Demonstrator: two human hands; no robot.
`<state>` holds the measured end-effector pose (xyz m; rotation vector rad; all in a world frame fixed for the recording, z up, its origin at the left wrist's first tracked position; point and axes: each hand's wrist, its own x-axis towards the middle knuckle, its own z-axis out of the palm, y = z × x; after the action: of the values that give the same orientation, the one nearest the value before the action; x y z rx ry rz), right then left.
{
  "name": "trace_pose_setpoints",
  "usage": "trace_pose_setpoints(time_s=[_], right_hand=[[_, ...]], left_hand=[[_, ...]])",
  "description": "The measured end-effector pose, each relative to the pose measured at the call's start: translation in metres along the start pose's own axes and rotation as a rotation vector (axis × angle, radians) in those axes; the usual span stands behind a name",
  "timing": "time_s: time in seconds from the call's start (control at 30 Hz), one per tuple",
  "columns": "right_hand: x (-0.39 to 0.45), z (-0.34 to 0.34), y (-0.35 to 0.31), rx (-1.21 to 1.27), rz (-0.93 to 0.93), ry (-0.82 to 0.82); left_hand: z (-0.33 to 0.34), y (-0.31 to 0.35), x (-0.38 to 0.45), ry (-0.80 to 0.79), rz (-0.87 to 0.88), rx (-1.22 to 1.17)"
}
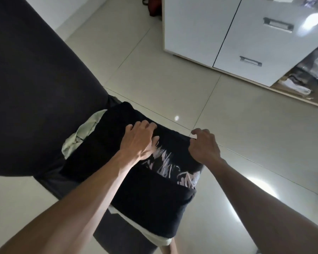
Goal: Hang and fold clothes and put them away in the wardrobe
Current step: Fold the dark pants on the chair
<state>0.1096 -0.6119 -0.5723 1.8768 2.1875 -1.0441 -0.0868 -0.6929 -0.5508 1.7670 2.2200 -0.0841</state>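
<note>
A: The left hand (140, 140) is seen at centre frame, fingers spread and curled down onto the black printed T-shirt (151, 195); whether the cloth is actually gripped cannot be told.

B: And the right hand (203, 146), just right of centre, is pinched on the shirt's far edge.

A: The shirt is laid over a pale garment (81, 136) at centre-left, apparently part-folded.

B: So the fold is judged nearly done; putting away is left. The white wardrobe (246, 33) is seen at upper right, with clothes (310, 70) already stored at the far right edge.
</note>
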Motion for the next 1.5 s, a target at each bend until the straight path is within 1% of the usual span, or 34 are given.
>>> trace_pose_setpoints(time_s=[0.03,0.13,0.23,0.3,0.4,0.5,0.57,0.7,0.8,0.9,1.0,1.07,1.1,1.2,1.37,1.5], right_hand=[[0.009,-0.003,0.004,-0.001,0.034,-0.039],[0.037,-0.009,0.019,-0.012,0.096,-0.188],[0.052,-0.011,0.03,-0.027,0.085,-0.337],[0.063,-0.009,0.039,0.036,0.089,-0.409],[0.077,-0.005,0.051,0.209,0.09,-0.461],[0.088,0.001,0.058,0.302,0.044,-0.512],[0.093,0.002,0.06,0.348,0.012,-0.513],[0.089,-0.002,0.066,0.386,-0.063,-0.424],[0.086,-0.009,0.068,0.438,-0.124,-0.394],[0.085,-0.022,0.071,0.474,-0.119,-0.437],[0.083,-0.033,0.079,0.36,-0.134,-0.511],[0.077,-0.038,0.084,0.223,-0.173,-0.567],[0.074,-0.04,0.087,0.149,-0.195,-0.57],[0.064,-0.043,0.097,-0.006,-0.253,-0.482],[0.039,-0.046,0.111,-0.198,-0.304,-0.344],[0.011,-0.041,0.104,-0.276,-0.314,-0.191]], left_hand=[[-0.003,-0.001,0.011,-0.017,0.02,0.007],[-0.004,-0.001,0.05,-0.134,0.07,0.023],[0.004,0.01,0.082,-0.261,0.126,0.04],[0.01,0.022,0.102,-0.389,0.137,0.034],[0.021,0.041,0.13,-0.606,0.101,0.042],[0.034,0.049,0.148,-0.809,0.065,-0.061],[0.042,0.05,0.154,-0.856,0.101,-0.137],[0.041,0.054,0.159,-0.716,0.179,-0.221],[0.03,0.055,0.159,-0.758,0.204,-0.215],[0.016,0.064,0.154,-0.764,0.268,-0.143],[0.003,0.064,0.149,-0.678,0.312,0.048],[-0.007,0.061,0.145,-0.606,0.348,0.193],[-0.013,0.06,0.142,-0.576,0.361,0.256],[-0.03,0.057,0.133,-0.505,0.36,0.449],[-0.052,0.047,0.111,-0.387,0.277,0.818],[-0.067,0.046,0.085,-0.271,0.17,0.916]])
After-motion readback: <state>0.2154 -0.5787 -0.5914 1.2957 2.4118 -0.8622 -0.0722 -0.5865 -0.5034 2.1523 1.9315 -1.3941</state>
